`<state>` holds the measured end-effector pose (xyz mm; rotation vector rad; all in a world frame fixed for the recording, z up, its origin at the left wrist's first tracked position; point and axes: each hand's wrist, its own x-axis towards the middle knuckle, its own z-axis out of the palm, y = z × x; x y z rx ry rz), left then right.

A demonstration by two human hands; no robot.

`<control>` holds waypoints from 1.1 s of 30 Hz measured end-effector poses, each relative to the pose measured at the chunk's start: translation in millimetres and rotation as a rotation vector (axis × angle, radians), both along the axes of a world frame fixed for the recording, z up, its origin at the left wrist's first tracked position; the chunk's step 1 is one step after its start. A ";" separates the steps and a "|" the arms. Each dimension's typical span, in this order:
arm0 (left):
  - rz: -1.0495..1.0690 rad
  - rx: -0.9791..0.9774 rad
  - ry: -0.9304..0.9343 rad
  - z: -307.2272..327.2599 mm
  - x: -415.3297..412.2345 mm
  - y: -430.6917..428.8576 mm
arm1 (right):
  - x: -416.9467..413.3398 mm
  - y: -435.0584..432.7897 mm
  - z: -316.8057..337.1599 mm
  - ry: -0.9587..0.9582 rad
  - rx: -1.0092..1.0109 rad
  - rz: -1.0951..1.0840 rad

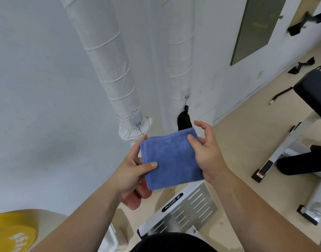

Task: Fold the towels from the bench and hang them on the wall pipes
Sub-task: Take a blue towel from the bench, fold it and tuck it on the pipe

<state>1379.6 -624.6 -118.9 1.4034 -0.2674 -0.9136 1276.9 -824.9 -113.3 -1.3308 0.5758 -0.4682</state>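
I have the towel folded to a small blue pad, held flat in the air between both hands, in front of the wall and above the floor; the left hand pinches its near left edge, thumb on top and fingers curled beneath; the right hand grips the far right corner, thumb pressed on top, forefinger lifted clear, the other fingers, as far as I can tell, underneath. The pad is close to square, a little longer from far edge to near, and that axis points at the wall; the pipes lie straight ahead beyond the far edge, the left one past the left corner, the right one past the right corner and nearer the right hand. A dark cloth sits at the foot of the right pipe, just beyond the towel. The folding looks done to me; the next move is forward, led by the far edge; I cannot make out a bar or bend to drape it over; the bench stands well off to my right.
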 end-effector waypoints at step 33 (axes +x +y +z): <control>0.125 0.650 -0.912 -12.9 12.1 0.5 | 50.8 -31.5 -39.3 0.296 -0.961 0.649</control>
